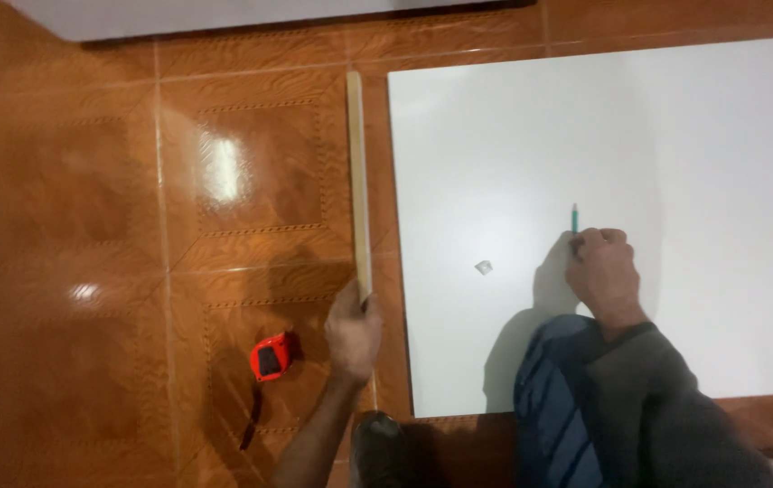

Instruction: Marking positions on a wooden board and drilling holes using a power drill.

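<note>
Floor (88,226): glossy orange-brown tiles with a wood-grain pattern, 2 bright glare patches at left.

Board (675,181): large white panel, lying flat on the floor, filling the right half of view; near edge by the knee, left edge running parallel to the strip. Second pale panel edge (224,14) along the top of view, apart from the board.

Knee (553,407): in blue cloth with dark stripes, resting over the board's near edge. Dark sleeve (666,407) just right of it. Dark shoe (377,447) on the floor at bottom centre.

Strip (358,181): long, thin, pale wooden length, lying on the floor just left of the board, near end under the left hand.

Left hand (353,330): on the floor side, grip closed around the near end of the strip, forearm bare.

Right hand (601,271): resting on the board, grip pinching a green pencil (574,217), upper end standing clear above the knuckles, lower end hidden by the hand. Hand's shadow falling left on the board.

Tape measure (271,356): red case, black face, on the floor just left of the left hand, not touched; dark strap trailing toward the bottom.

Small pale scrap (483,267): on the board, between the 2 hands, kind not discernible.
</note>
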